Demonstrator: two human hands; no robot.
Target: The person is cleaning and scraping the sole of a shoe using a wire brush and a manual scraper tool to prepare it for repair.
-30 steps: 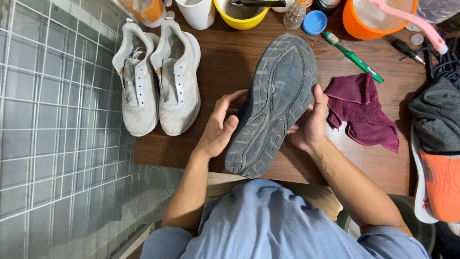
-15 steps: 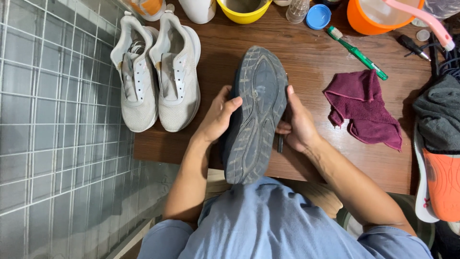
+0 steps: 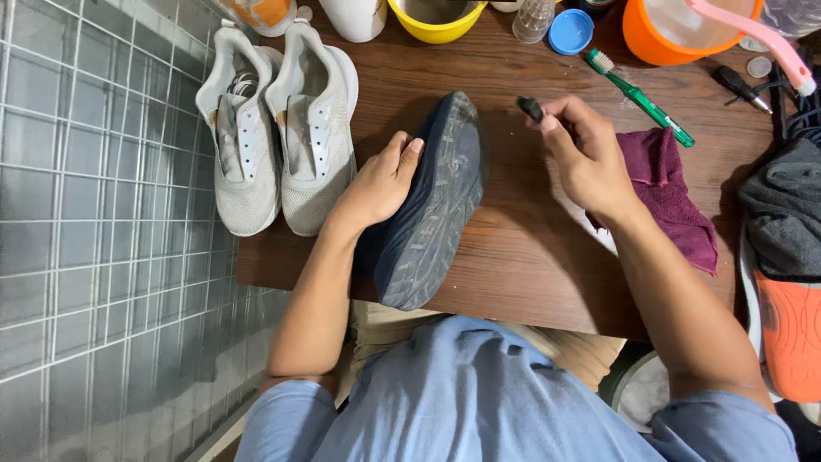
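Left hand [image 3: 376, 184]: your fingers wrap the dark shoe [image 3: 430, 205], sole up on the desk [image 3: 530, 248]
Right hand [image 3: 581, 154]: your fingertips pinch a small dark piece [image 3: 530, 108]; maroon cloth [image 3: 676, 197] just beside

My left hand [image 3: 376, 184] covers the near side of the dark rubber-soled shoe [image 3: 432, 205] lying on its edge, so its upper is out of sight, and the small dark object [image 3: 530, 108] pinched in my right hand [image 3: 586, 154] is too small to tell what it is. Along the top edge the yellow plastic bowl [image 3: 436, 17], the white cup [image 3: 359, 17] and the orange plastic bucket [image 3: 676, 34] are cut off. At the right edge the orange-soled shoe [image 3: 791, 334] runs out of the picture, its top buried under a grey cloth [image 3: 782, 214], and my right wrist hides part of the maroon cloth [image 3: 676, 197] on the wooden counter [image 3: 530, 257].
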